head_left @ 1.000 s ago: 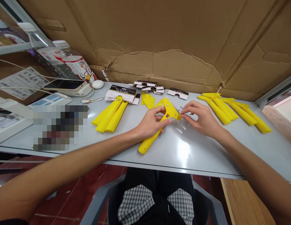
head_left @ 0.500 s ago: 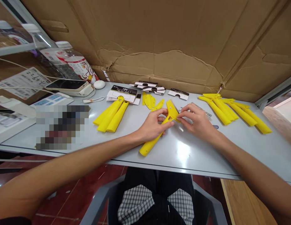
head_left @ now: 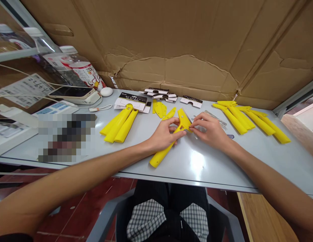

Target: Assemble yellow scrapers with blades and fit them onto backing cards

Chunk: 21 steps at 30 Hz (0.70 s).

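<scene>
My left hand [head_left: 164, 136] is closed around the neck of a yellow plastic scraper [head_left: 160, 157], which has a tube-like handle and a flared, three-cornered head. The head points away from me and a small screw shows on its face. At the head's right corner, the thumb and fingertips of my right hand [head_left: 209, 129] are pinched together. Whatever lies between them is too small to make out. Flat yellow plates [head_left: 160, 109] lie just beyond the head. Near my right hand are small metal bits and clear-looking metal strips [head_left: 217, 119], partly covered by the hand.
Carded yellow scrapers [head_left: 121, 124] lie to the left, below black-and-white header cards [head_left: 132, 100]. More cards [head_left: 160, 94] sit at the back. Several yellow scrapers [head_left: 237, 116] are piled right. Phone [head_left: 72, 91], cable and bottles [head_left: 83, 69] stand left; a cardboard wall [head_left: 171, 33] closes the back.
Both hands stay at the scraper's head with almost the same hold. My right fingertips have shifted very slightly at its right corner, and the view has moved a little.
</scene>
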Motion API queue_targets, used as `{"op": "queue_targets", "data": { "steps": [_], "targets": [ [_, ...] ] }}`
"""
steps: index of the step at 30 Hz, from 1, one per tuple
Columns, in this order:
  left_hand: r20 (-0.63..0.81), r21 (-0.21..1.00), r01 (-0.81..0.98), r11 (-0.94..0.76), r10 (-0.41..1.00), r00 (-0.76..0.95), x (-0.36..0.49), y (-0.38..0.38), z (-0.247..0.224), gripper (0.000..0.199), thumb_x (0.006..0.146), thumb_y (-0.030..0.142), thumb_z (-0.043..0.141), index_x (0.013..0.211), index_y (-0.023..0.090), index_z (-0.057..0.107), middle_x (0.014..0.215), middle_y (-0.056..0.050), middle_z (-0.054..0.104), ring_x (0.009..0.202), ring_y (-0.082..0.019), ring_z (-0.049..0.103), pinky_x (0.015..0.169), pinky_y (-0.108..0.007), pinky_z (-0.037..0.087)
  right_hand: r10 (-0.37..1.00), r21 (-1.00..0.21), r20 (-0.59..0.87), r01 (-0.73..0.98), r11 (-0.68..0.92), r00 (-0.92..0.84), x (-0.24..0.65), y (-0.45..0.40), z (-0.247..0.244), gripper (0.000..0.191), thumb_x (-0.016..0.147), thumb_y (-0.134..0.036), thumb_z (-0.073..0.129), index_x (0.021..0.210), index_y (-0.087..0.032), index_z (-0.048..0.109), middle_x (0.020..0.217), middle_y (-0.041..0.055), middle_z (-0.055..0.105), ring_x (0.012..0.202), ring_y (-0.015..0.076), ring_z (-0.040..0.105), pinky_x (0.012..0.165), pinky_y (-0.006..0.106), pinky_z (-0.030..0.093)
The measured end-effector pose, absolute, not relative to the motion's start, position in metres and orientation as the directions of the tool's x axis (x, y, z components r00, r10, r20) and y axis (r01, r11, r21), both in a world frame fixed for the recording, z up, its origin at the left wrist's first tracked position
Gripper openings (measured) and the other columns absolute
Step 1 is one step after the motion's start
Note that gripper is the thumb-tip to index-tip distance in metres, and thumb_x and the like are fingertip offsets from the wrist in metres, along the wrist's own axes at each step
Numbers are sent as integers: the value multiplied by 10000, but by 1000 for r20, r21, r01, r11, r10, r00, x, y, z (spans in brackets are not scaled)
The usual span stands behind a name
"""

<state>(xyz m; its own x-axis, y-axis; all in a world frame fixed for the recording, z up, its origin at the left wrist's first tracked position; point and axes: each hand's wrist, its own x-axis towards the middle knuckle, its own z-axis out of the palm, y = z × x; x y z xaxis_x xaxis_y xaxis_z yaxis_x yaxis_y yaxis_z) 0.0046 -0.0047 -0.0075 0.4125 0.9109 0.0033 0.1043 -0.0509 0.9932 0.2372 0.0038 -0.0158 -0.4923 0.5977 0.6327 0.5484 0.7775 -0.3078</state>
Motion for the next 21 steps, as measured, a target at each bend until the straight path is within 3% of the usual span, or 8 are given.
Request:
{"op": "queue_targets", "data": {
  "steps": [9,14,21],
  "targets": [
    [-1,996,81,-36,908,418,2,-3,-7,335,845,343,822,1064,164,642,894,4,638,546,-79,579,482,-239,496,643,-346,630,583,735,-437,234,-1,-14,83,977,-164,714,930,-230,730,956,52,720,861,206,692,782,378,567],
    [-42,997,77,13,918,394,2,-1,-5,298,849,314,800,1057,170,643,737,44,591,521,-97,564,474,-235,473,610,-303,637,573,761,-472,233,-2,-14,92,1005,-202,680,960,-247,746,973,62,719,899,222,694,791,395,581],
    [-69,997,66,47,920,385,2,-2,-3,319,838,333,812,1032,182,609,662,63,585,496,-98,537,469,-229,466,559,-236,663,569,788,-498,234,-2,-12,140,1009,-173,661,1054,-229,781,969,67,711,867,212,686,771,388,576]
  ]
}}
